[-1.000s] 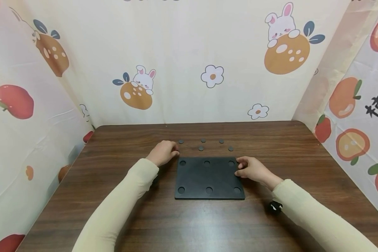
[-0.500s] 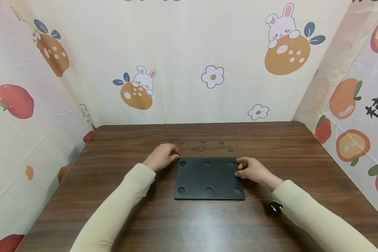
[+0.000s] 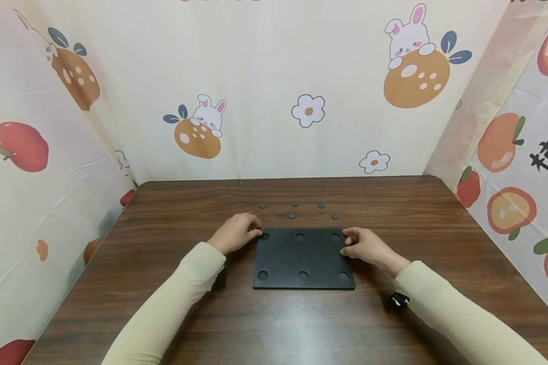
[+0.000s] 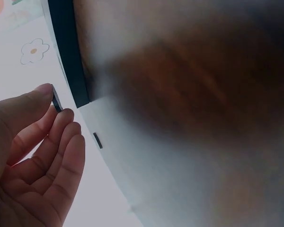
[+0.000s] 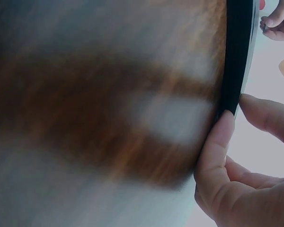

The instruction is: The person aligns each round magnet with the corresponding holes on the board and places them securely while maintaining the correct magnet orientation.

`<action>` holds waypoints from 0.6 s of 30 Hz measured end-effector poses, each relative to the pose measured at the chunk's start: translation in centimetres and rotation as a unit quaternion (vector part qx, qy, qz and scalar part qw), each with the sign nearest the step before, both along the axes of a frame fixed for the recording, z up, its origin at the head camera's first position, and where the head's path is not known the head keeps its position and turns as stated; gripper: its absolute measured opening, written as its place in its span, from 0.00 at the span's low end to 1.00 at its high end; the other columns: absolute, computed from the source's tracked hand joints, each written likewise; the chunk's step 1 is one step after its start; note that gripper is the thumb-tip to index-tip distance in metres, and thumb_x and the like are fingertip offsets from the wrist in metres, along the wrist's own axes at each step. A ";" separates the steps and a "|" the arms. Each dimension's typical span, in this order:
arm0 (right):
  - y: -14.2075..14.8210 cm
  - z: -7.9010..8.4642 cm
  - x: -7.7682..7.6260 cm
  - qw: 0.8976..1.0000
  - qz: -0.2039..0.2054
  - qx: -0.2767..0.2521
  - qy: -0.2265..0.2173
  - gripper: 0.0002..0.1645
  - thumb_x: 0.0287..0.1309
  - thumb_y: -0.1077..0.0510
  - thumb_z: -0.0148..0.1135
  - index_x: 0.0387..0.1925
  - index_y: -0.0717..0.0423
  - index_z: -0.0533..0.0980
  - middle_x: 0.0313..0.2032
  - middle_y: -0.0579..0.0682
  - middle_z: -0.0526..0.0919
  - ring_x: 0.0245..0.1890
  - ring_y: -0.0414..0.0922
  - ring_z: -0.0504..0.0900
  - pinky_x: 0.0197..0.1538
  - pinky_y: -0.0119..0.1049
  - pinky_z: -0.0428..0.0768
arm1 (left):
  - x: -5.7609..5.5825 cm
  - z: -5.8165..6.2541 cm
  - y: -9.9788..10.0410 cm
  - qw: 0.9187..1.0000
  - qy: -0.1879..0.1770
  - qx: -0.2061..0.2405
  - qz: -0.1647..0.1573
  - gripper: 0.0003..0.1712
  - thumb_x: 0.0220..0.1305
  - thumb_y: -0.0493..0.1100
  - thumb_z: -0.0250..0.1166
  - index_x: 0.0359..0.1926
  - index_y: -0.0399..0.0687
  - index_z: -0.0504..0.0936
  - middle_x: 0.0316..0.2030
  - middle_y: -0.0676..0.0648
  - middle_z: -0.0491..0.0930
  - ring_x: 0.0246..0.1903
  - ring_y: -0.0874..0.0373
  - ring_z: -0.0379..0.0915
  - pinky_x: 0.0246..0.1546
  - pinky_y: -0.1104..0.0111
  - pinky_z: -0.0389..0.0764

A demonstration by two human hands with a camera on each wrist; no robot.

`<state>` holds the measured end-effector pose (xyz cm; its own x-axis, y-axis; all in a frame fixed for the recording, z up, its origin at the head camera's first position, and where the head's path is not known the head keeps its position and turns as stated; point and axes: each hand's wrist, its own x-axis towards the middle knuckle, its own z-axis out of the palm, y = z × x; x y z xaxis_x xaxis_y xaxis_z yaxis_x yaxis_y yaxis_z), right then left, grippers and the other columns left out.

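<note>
A black rectangular board (image 3: 303, 257) with round recesses near its edges lies flat on the table. My left hand (image 3: 237, 232) is over its far left corner, fingertips right at the recess there. In the left wrist view that hand (image 4: 42, 151) pinches a small dark disc (image 4: 56, 100) between thumb and fingertips, with the disc on edge. The right hand (image 3: 367, 247) holds the board's right edge near the far corner. Its fingertips (image 5: 222, 130) bear on the board's side and upper rim in the right wrist view.
Beyond the board several small dark discs lie loose, among them a back-row disc (image 3: 295, 204) and a front-row disc (image 3: 335, 216). The brown wooden table (image 3: 187, 203) ends at a printed curtain (image 3: 265, 101) at the back. More printed cloth hangs at both sides.
My left hand has come toward me and slightly right, from beside the loose discs to the board's far left recess. The right hand and the board have kept their places.
</note>
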<state>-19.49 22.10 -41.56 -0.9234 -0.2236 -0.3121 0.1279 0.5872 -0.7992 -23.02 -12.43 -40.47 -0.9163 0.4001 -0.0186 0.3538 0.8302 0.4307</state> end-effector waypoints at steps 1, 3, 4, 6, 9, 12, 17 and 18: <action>0.0 0.0 0.0 1.000 0.000 0.000 0.000 0.38 0.57 0.66 0.66 0.66 0.72 0.62 0.38 0.53 0.72 0.36 0.43 0.75 0.40 0.35 0.81 | 0.0 -0.1 0.0 1.000 -0.001 0.000 0.000 0.10 0.65 0.44 0.67 0.44 0.45 0.84 0.41 0.48 0.83 0.40 0.57 0.79 0.45 0.62 0.80; 0.0 0.0 0.0 1.000 0.001 -0.001 0.000 0.38 0.57 0.66 0.66 0.66 0.72 0.62 0.37 0.53 0.72 0.36 0.43 0.75 0.40 0.35 0.81 | 0.1 -0.2 0.1 1.000 0.000 0.000 -0.003 0.10 0.64 0.44 0.67 0.44 0.45 0.85 0.41 0.48 0.83 0.40 0.57 0.79 0.44 0.62 0.80; 0.0 0.0 0.0 1.000 0.001 -0.001 -0.001 0.38 0.57 0.66 0.66 0.66 0.72 0.62 0.38 0.53 0.72 0.36 0.43 0.75 0.40 0.35 0.81 | 0.1 -0.2 0.1 1.000 0.002 0.000 -0.004 0.10 0.64 0.44 0.67 0.44 0.45 0.85 0.41 0.48 0.83 0.40 0.57 0.79 0.44 0.62 0.80; 0.0 0.0 0.0 1.000 0.000 -0.001 -0.001 0.38 0.57 0.66 0.66 0.66 0.72 0.62 0.38 0.53 0.72 0.36 0.43 0.75 0.40 0.35 0.81 | 0.1 -0.3 0.2 1.000 0.004 0.000 -0.008 0.10 0.64 0.44 0.67 0.44 0.45 0.85 0.41 0.48 0.83 0.40 0.57 0.79 0.44 0.62 0.80; 0.0 0.0 0.0 1.000 0.000 -0.002 -0.001 0.38 0.57 0.66 0.66 0.66 0.72 0.62 0.38 0.53 0.72 0.36 0.43 0.75 0.40 0.35 0.81 | 0.1 -0.3 0.3 1.000 0.003 -0.003 -0.011 0.10 0.64 0.44 0.68 0.44 0.46 0.85 0.41 0.48 0.83 0.39 0.58 0.79 0.44 0.63 0.80; 0.0 0.0 0.0 1.000 0.002 -0.001 0.001 0.38 0.57 0.66 0.66 0.66 0.72 0.62 0.38 0.53 0.73 0.36 0.43 0.75 0.40 0.35 0.81 | 0.1 -0.3 0.4 1.000 0.001 -0.008 -0.017 0.10 0.64 0.44 0.67 0.43 0.46 0.85 0.40 0.49 0.83 0.39 0.58 0.78 0.44 0.64 0.80; 0.0 0.0 0.0 1.000 0.003 0.004 0.000 0.38 0.57 0.66 0.66 0.67 0.72 0.61 0.39 0.54 0.73 0.37 0.44 0.75 0.41 0.37 0.82 | 0.3 0.0 0.6 0.999 0.007 -0.010 -0.035 0.09 0.64 0.43 0.67 0.43 0.44 0.85 0.40 0.47 0.83 0.39 0.57 0.78 0.43 0.63 0.80; 0.0 0.0 0.0 1.000 0.003 0.005 -0.001 0.38 0.57 0.66 0.66 0.67 0.72 0.61 0.39 0.54 0.73 0.37 0.44 0.75 0.42 0.37 0.82 | 0.4 0.1 0.6 0.999 0.009 -0.011 -0.038 0.09 0.64 0.43 0.67 0.43 0.44 0.85 0.39 0.47 0.83 0.39 0.57 0.78 0.43 0.62 0.80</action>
<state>-19.44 22.13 -41.57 -0.9217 -0.2263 -0.3152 0.1251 0.5957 -0.7934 -22.65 -11.79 -40.37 -0.8835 0.4683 -0.0117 0.4237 0.8096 0.4062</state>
